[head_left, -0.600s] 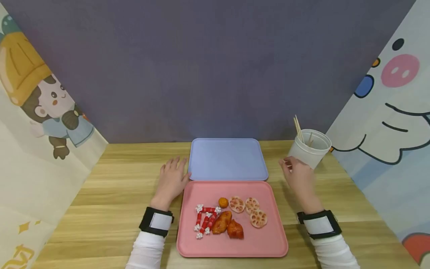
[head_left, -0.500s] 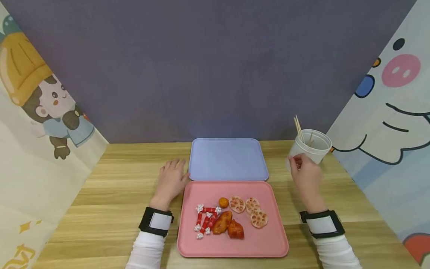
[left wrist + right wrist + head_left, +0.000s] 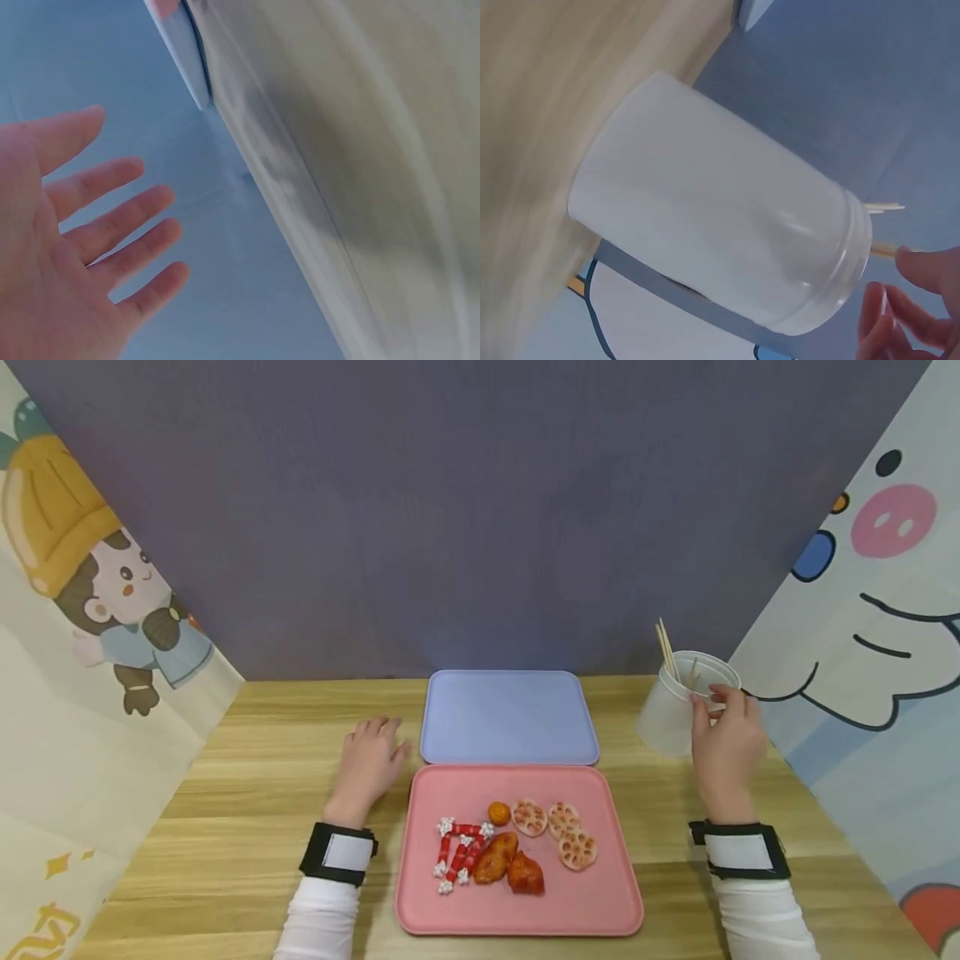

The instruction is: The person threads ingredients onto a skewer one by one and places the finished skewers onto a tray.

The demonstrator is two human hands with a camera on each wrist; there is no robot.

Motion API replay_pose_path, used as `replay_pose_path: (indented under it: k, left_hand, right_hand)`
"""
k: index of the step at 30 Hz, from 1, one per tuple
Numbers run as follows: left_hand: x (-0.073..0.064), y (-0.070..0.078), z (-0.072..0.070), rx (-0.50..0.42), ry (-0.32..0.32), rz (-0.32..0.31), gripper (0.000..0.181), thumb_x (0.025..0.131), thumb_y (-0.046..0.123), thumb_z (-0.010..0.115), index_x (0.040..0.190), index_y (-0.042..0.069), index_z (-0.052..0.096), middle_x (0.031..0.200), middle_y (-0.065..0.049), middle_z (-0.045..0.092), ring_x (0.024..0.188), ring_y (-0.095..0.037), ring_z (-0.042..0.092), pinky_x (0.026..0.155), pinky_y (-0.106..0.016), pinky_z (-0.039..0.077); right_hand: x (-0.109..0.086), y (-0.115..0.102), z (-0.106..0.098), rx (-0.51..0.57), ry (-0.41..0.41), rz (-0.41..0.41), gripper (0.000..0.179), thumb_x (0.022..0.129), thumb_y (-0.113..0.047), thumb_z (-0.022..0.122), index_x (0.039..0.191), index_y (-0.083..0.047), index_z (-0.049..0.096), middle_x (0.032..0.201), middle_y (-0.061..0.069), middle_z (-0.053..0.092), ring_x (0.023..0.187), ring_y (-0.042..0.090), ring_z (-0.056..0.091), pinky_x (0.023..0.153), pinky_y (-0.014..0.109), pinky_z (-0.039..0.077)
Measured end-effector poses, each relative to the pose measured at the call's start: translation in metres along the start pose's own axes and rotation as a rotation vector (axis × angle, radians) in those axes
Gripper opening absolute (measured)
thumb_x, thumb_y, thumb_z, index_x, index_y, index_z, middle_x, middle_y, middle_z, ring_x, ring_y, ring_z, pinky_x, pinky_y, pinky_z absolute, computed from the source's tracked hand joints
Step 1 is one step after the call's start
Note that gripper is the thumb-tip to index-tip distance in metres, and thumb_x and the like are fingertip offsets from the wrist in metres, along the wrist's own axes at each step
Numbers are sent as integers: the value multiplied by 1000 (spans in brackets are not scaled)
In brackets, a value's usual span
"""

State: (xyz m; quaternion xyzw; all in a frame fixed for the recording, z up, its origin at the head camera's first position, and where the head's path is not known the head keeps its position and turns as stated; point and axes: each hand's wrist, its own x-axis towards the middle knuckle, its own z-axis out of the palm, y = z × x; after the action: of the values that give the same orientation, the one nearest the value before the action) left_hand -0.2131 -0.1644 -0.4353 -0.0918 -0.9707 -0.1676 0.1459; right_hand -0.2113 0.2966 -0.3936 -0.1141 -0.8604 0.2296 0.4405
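My left hand (image 3: 366,766) hovers at the left of the blue tray (image 3: 510,717), holding nothing. In the left wrist view its fingers (image 3: 112,225) are spread and relaxed. My right hand (image 3: 726,743) is at the near rim of a white bucket-like cup (image 3: 663,714), thumb and fingers bent but apart. Thin wooden skewers (image 3: 666,652) lean out of the cup's left side. Another wooden stick (image 3: 883,249) shows right by the thumb in the right wrist view; nothing is seen pinched.
In front lies a pink tray (image 3: 517,914) with lotus root slices (image 3: 577,848), red-and-white crab-stick-like pieces (image 3: 457,860), two browned chicken pieces (image 3: 496,858) and an orange ball (image 3: 498,813). A grey wall (image 3: 480,518) stands behind the wooden table (image 3: 247,810).
My right hand has moved right and slightly up, from left of the cup to its near rim. My left hand has drawn a little left, away from the blue tray's edge.
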Motion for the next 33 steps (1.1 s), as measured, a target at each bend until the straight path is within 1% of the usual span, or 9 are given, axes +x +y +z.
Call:
replay_pose_path:
  k: [4, 8, 12, 15, 19, 24, 26, 33]
  left_hand:
    - [-1, -4, 0, 7, -14, -17, 44, 94, 30, 57, 128, 2, 56, 129, -22, 55, 120, -40, 47, 94, -56, 39]
    - [0, -10, 1, 17, -22, -24, 44, 94, 30, 56, 129, 1, 55, 130, -22, 54, 120, -40, 47, 94, -56, 39]
    - [-1, -16, -2, 37, -14, -30, 44, 94, 29, 57, 127, 0, 56, 127, -24, 55, 118, -43, 48, 93, -58, 39]
    - [-3, -20, -5, 41, -14, -40, 45, 94, 29, 57, 127, -1, 56, 126, -25, 55, 117, -44, 48, 93, -59, 39]
    - [-5, -21, -10, 32, -29, -49, 46, 95, 30, 56, 128, -1, 54, 127, -26, 54, 119, -44, 46, 93, -59, 38]
    - [-7, -22, -13, 29, -37, -56, 46, 95, 29, 56, 129, -2, 54, 128, -27, 53, 120, -45, 45, 93, -60, 37]
    - [-8, -22, -14, 27, -33, -59, 46, 94, 29, 57, 128, -2, 54, 128, -27, 53, 120, -45, 45, 93, -60, 37]
    - [-7, -22, -18, 28, -18, -67, 46, 94, 29, 57, 128, -2, 54, 127, -27, 54, 119, -45, 46, 93, -60, 37]
  right_hand:
    - [6, 4, 1, -13, 10, -13, 29, 90, -22, 65, 107, 2, 66, 98, 22, 60, 78, 38, 64, 66, 51, 45]
    - [10, 5, 0, -12, -9, -46, 28, 87, -22, 70, 104, 0, 70, 97, 21, 63, 75, 38, 65, 66, 50, 45]
    - [11, 4, 2, -11, -29, -67, 23, 88, -21, 68, 101, -2, 72, 96, 19, 66, 75, 36, 65, 64, 49, 45]
    - [11, 3, 4, -24, -29, -61, 22, 90, -21, 65, 97, -2, 74, 94, 18, 67, 73, 35, 64, 61, 48, 44]
    - [12, 4, 7, -28, -12, -47, 21, 90, -21, 65, 96, -3, 74, 92, 18, 67, 73, 35, 64, 60, 48, 45]
    - [11, 4, 8, -15, -1, -73, 22, 88, -21, 67, 95, -1, 74, 91, 19, 68, 71, 36, 65, 60, 49, 45]
    - [11, 5, 9, -14, 0, -83, 22, 88, -20, 67, 94, 0, 74, 90, 20, 68, 70, 36, 64, 59, 49, 46]
    - [14, 8, 14, -30, 12, -80, 23, 88, -23, 68, 93, -1, 75, 89, 21, 68, 70, 37, 63, 59, 50, 47]
